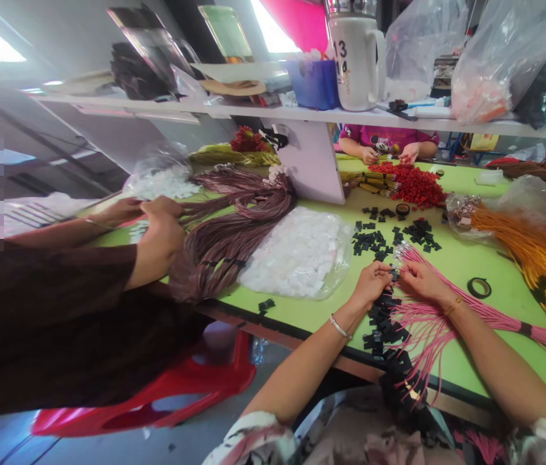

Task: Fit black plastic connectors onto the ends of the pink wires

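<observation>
My left hand and my right hand meet over the green table, fingers pinched together around a small black connector at the end of a pink wire. A bundle of pink wires fans out under my right wrist. Finished wires with black connectors trail off the table's front edge toward my lap. Loose black connectors lie scattered just beyond my hands.
A co-worker on the left handles a bundle of brown wires. A clear bag of white pieces lies mid-table. Orange wires lie at right, with a tape ring. Another person's hands work by red pieces across. A white shelf holds a mug.
</observation>
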`<state>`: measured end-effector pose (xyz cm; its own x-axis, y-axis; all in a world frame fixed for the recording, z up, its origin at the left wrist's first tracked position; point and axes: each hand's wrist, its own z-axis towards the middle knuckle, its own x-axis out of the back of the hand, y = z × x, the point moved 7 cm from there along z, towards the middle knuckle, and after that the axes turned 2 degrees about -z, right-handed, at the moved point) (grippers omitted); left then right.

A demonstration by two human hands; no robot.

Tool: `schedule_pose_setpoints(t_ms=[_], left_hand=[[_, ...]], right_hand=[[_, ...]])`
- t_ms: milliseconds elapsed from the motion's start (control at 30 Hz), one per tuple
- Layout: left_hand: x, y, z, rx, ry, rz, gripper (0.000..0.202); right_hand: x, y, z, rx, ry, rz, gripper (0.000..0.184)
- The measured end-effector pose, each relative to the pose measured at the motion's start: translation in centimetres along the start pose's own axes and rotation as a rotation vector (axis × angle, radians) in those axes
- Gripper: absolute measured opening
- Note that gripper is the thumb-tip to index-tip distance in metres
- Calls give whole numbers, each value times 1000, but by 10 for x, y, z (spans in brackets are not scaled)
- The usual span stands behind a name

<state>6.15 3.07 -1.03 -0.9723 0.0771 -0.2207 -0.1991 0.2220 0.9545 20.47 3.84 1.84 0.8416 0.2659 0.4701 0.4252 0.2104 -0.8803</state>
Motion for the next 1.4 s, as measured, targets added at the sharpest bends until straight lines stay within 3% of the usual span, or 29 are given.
schedule_pose_setpoints(t_ms=[100, 200, 300, 400, 500, 600, 700, 767, 900, 967, 1100, 1400], left_hand=[[3, -2, -4, 37, -65, 65, 19], [8, 4, -1, 31, -154, 238, 13], [23, 23, 17, -142, 1, 490, 10], [30, 34, 38, -271, 201, 725, 27], [21, 29, 54, -318, 167, 895, 26], [18, 28, 57, -361, 140, 934, 17], [24, 35, 50, -418, 190, 839, 19], [26, 35, 46, -376, 175, 672, 19], [19, 16, 41, -65, 31, 171, 21], [13, 7, 36, 68, -6, 28, 21], [7, 2, 26, 186, -23, -84, 19], [4, 6, 16, 184, -111, -106, 22]], right_hand=[[0, -1, 1, 7, -1, -19, 27], [9, -5, 2, 33, 99, 18, 27], [14, 3, 3, -55, 149, 224, 28], [10, 10, 3, -122, 127, 360, 34], [7, 12, 3, -125, 106, 376, 37], [8, 13, 3, -111, 111, 353, 37], [12, 15, 5, -87, 149, 304, 37], [13, 18, 5, -84, 161, 285, 38], [12, 21, 5, -106, 155, 274, 37], [12, 20, 4, -108, 156, 267, 36], [12, 12, 3, -71, 164, 248, 34], [15, 1, 1, 4, 164, 110, 29]])
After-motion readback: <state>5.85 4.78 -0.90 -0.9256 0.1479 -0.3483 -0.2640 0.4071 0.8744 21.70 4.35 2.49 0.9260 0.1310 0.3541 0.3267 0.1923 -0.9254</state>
